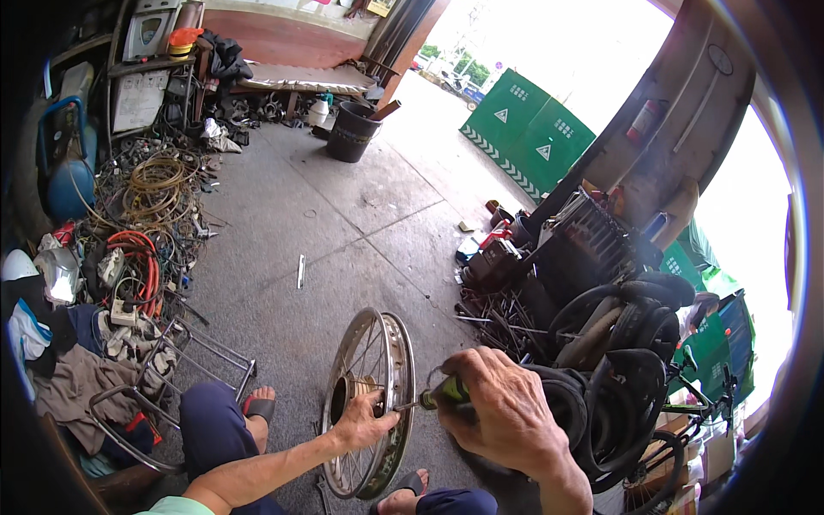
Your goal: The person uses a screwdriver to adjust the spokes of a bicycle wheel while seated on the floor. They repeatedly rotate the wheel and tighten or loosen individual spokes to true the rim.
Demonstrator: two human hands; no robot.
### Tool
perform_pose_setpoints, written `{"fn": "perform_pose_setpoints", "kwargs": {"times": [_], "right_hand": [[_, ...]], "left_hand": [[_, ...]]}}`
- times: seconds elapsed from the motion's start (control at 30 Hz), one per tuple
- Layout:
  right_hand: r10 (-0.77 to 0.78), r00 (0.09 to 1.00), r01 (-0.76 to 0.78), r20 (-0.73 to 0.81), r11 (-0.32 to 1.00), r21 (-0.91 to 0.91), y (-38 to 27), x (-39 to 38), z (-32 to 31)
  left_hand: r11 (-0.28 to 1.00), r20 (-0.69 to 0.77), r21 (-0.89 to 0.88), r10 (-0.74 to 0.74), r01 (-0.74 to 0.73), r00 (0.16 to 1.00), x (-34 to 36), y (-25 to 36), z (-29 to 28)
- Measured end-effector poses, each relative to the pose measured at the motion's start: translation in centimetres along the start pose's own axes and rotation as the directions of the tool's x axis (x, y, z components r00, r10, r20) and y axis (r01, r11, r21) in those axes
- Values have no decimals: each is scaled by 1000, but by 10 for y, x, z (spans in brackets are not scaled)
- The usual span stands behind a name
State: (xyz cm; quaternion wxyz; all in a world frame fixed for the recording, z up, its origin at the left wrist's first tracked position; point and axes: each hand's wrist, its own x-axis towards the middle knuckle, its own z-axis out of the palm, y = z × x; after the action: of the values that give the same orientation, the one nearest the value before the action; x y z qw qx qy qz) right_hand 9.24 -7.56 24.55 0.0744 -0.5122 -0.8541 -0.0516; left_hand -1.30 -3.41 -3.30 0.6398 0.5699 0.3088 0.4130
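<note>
A spoked metal wheel (400,352) without a tyre stands upright on the floor between my feet, its hub facing left. My left hand (359,426) reaches in among the spokes beside the hub, fingers curled, with thumb and fingertips at the inner side of the rim. My right hand (508,405) is closed round the green and black handle of a screwdriver (450,393). The screwdriver's shaft points left, and its tip meets the rim close to my left fingertips. What exactly the tip sits on is too small to make out.
Tangled hoses and cables (159,189) lie along the left, near a metal frame (215,352). A black bucket (350,133) stands farther ahead. Piled black tyres (631,343) and metal rods (506,322) crowd the right. Green barrier panels (525,133) stand outside.
</note>
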Motion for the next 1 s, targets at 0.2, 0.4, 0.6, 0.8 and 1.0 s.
{"fn": "perform_pose_setpoints", "kwargs": {"times": [0.2,0.4,0.6,0.8,1.0], "right_hand": [[316,916,-297,247,948,-112,-16,10,-10],[14,999,-14,34,1000,5,6,0,-2],[417,852,-374,317,908,-191,-18,15,-15],[-78,997,80,-17,983,163,6,7,-3],[317,908,-279,273,945,-169,-13,11,-8]], "left_hand": [[999,6,35,-24,24,1000,0,-3,-2],[1000,25,-10,-22,22,999,2,-10,0],[1000,5,0,1,-1,1000,1,-12,1],[999,-3,-31,13,-14,1000,2,-17,4],[1000,-6,3,21,-21,1000,-2,-6,3]]}}
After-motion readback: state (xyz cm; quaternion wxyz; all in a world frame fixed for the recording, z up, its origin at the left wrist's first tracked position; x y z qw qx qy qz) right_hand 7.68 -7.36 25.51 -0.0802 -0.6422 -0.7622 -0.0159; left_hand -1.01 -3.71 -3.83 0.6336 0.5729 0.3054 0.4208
